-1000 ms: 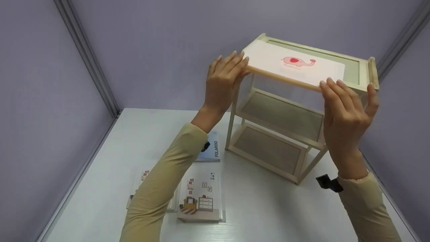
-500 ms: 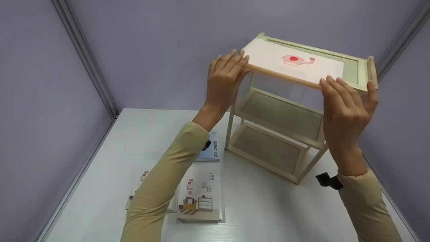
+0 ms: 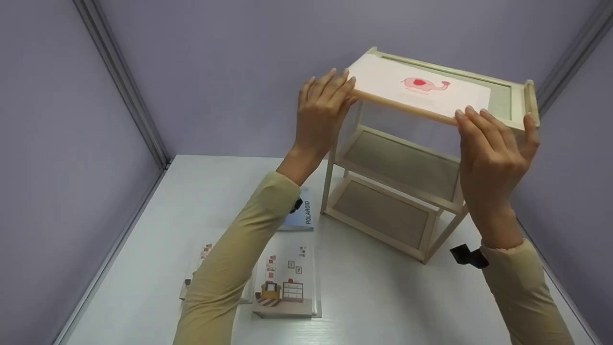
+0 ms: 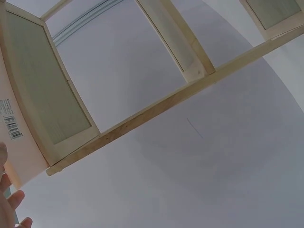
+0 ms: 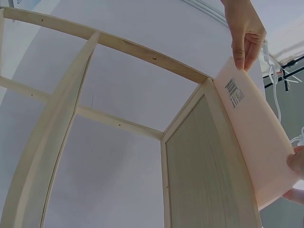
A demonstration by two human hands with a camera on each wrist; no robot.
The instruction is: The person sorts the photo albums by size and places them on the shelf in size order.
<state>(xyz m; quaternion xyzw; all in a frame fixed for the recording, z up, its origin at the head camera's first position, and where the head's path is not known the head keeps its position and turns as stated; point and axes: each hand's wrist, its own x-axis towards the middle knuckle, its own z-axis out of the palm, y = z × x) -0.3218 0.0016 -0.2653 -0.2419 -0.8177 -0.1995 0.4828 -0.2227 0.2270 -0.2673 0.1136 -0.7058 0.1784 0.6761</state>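
Left hand point(image 3: 320, 115) raised at the left end of a pale pink album point(image 3: 421, 93), fingers nearly straight and laid along its near edge, thumb tucked below, pinching that end. Right hand point(image 3: 493, 153) at the album's right end, fingers up against the near edge, thumb spread wide toward the shelf's corner post; whether it truly clamps the album cannot be told from the head view. In the right wrist view, fingertips point(image 5: 297, 164) on the album's underside.

Album lying flat on the top tier of a wooden shelf point(image 3: 397, 191), red elephant print facing up, its near edge jutting out between both hands.

Below the left forearm, on the white table point(image 3: 383, 302): a book marked POLAROID point(image 3: 304, 215), a booklet with furniture drawings point(image 3: 285, 282), another partly hidden by the sleeve.
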